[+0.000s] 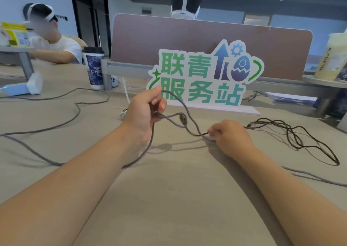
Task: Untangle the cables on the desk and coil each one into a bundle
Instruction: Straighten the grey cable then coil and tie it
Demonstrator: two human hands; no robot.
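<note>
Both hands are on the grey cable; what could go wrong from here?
1. The dark braided cable lies looped right beside the right hand; pulling may drag it and tighten the tangle.
2. The grey cable held by the left hand trails near the paper cup; a tug might tip it.
3. The sign stands close behind the raised hand.

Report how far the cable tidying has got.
No bundle shows yet. In hand: left hand grips a raised loop of the grey cable, right hand pinches it at the desk. Left: that cable sprawls uncoiled, and the dark cable lies loosely tangled.
</note>
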